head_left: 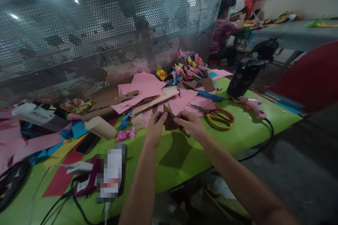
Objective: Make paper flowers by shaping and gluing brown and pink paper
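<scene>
A small piece of brown paper [170,119] is held up between my two hands, just above the green tabletop. My left hand [156,123] pinches its left edge between thumb and fingers. On the other side, my right hand [190,123] grips the right edge the same way. Scissors with red and yellow handles [220,118] lie right of my right hand, blades pointing left. Behind my hands are pink paper sheets [145,86] and a light wooden-looking strip [158,100]. Small pink wrapped pieces [126,134] sit left of my left hand.
Finished-looking pink cones [188,68] are heaped at the back by a perforated metal screen [111,35]. A black tumbler [244,77] and a pink glue gun [255,107] with a cord stand right. Left are a paper roll [100,127], a phone [112,172] and cables. Another person [224,31] sits beyond.
</scene>
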Demonstrator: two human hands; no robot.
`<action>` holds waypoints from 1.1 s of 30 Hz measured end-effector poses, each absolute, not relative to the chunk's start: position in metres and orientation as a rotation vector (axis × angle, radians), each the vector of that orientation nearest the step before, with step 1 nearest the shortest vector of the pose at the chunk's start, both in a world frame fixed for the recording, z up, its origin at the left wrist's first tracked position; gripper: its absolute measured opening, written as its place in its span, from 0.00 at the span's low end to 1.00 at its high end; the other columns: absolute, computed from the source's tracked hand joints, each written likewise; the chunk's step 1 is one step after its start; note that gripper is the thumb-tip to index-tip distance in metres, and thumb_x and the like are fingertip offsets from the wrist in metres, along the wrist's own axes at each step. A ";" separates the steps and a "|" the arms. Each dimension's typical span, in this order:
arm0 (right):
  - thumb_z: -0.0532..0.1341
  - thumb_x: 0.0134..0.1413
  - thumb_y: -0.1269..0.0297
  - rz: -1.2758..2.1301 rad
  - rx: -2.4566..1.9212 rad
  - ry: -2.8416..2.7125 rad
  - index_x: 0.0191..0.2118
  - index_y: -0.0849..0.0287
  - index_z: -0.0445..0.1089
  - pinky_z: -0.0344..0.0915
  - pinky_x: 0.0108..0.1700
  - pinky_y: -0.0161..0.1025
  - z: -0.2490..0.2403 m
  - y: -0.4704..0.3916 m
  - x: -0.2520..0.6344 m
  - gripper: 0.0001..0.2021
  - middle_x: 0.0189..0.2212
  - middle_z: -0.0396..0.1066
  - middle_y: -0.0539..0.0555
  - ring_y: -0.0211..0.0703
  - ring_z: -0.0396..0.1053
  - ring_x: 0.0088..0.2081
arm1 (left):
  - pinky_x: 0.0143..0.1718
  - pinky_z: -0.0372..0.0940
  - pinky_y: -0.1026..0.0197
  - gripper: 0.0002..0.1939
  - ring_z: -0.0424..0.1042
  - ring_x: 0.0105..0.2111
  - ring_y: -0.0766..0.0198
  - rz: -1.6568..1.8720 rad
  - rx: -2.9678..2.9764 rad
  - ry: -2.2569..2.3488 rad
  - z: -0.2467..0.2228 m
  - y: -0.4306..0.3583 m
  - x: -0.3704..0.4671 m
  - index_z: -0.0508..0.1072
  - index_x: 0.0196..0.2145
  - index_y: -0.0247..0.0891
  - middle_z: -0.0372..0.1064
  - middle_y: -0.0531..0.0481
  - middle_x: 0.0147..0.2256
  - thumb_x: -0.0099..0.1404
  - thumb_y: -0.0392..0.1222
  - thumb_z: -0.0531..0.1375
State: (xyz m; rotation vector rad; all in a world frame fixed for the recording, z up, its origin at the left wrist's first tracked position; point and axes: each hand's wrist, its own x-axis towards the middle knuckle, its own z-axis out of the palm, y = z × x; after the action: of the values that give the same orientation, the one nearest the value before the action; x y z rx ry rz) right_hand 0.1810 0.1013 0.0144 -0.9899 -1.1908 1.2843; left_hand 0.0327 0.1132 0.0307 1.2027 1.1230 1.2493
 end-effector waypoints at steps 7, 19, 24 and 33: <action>0.67 0.44 0.51 1.266 -0.977 -1.253 0.22 0.58 0.66 0.55 0.23 0.33 0.008 0.103 0.180 0.17 0.18 0.61 0.46 0.33 0.59 0.21 | 0.35 0.62 0.63 0.12 0.66 0.30 0.66 1.315 1.214 1.143 0.031 0.115 0.032 0.73 0.27 0.38 0.70 0.55 0.26 0.52 0.48 0.68; 0.67 0.46 0.53 1.301 -0.979 -1.342 0.22 0.58 0.67 0.56 0.24 0.34 0.007 0.103 0.181 0.15 0.18 0.62 0.46 0.34 0.59 0.21 | 0.35 0.62 0.64 0.14 0.66 0.30 0.67 1.366 1.167 1.132 0.027 0.117 0.029 0.73 0.28 0.38 0.69 0.55 0.26 0.51 0.50 0.68; 0.67 0.43 0.50 1.303 -0.980 -1.232 0.22 0.58 0.66 0.57 0.23 0.33 0.009 0.104 0.181 0.17 0.18 0.62 0.46 0.33 0.58 0.20 | 0.37 0.62 0.63 0.15 0.67 0.31 0.66 1.266 1.224 1.147 0.032 0.114 0.029 0.74 0.29 0.37 0.71 0.54 0.27 0.56 0.53 0.66; 0.67 0.44 0.49 1.283 -0.982 -1.223 0.23 0.58 0.67 0.58 0.23 0.33 0.006 0.105 0.179 0.17 0.18 0.62 0.46 0.33 0.59 0.20 | 0.38 0.63 0.62 0.13 0.67 0.32 0.64 1.256 1.288 1.102 0.024 0.119 0.028 0.74 0.30 0.37 0.72 0.53 0.28 0.55 0.50 0.66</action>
State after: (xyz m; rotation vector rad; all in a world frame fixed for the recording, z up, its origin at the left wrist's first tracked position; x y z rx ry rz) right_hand 0.1794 0.1049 0.0059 -0.9824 -1.2226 1.2829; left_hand 0.0280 0.1191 0.0239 1.2876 1.1017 1.2565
